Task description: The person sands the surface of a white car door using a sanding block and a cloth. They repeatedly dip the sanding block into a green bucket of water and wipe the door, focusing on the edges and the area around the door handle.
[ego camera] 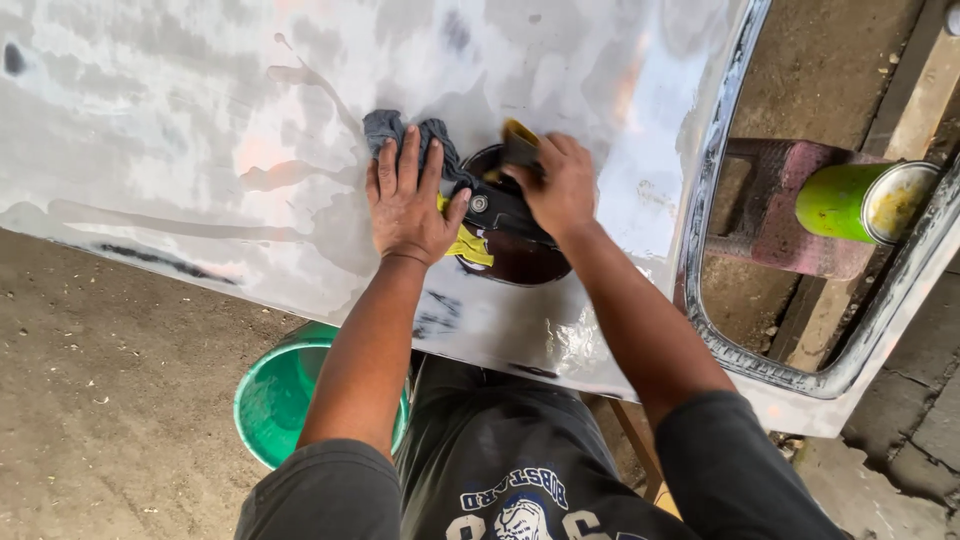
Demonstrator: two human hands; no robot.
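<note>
The left hand (408, 205) lies flat, fingers spread, palm down on a grey rag (410, 135) that is bunched on the wet panel (180, 150). A bit of yellow tape (468, 245) shows just right of its thumb. The right hand (560, 185) is closed around a small yellow-edged pad (518, 142), pressing it at the far rim of the dark recess (515, 250) in the panel. The two hands are just beside each other, the recess between and below them; a black handle fitting (495, 208) sits in it, partly hidden by the right hand.

The panel is a pale, sanded car door lying flat, streaked with water and smudges, and it fills the far and left part of the view. Its window frame (720, 300) runs along the right side, edged with a worn seal. Through the opening, on the right, a green can (850, 200) lies on its side on a reddish block (780, 210).

Near the person, under the panel's near edge at left, stands a green bucket (270, 400) on the dirt floor (100, 400). The person wears a dark printed shirt (500, 470).
</note>
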